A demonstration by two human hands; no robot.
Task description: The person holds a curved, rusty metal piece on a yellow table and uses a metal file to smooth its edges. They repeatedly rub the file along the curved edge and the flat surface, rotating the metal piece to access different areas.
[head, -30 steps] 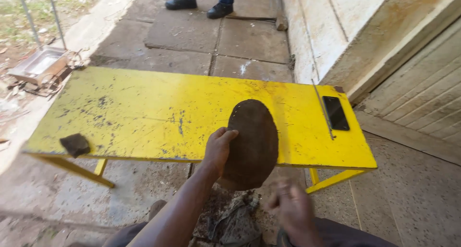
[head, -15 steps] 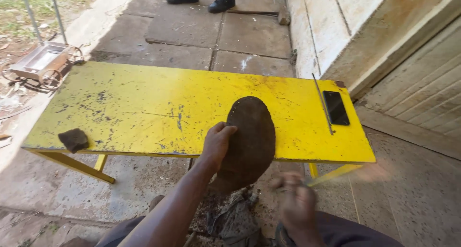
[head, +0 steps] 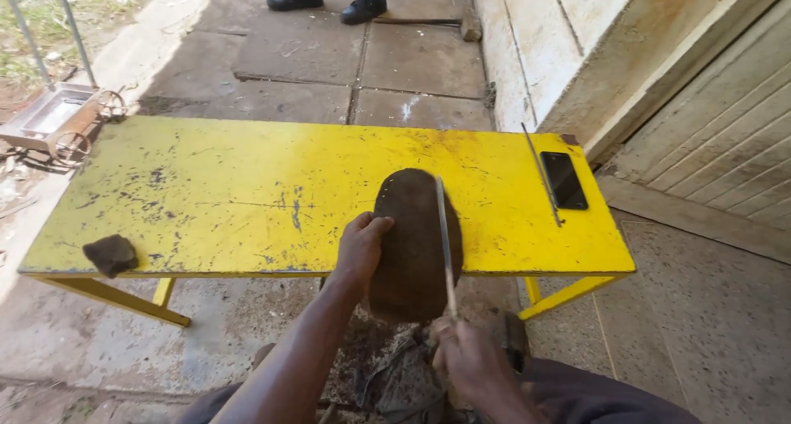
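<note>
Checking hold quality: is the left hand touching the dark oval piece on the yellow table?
Touching. The head view shows the left hand with fingers pressed on the left edge of the dark oval piece, with no gap visible.
</note>
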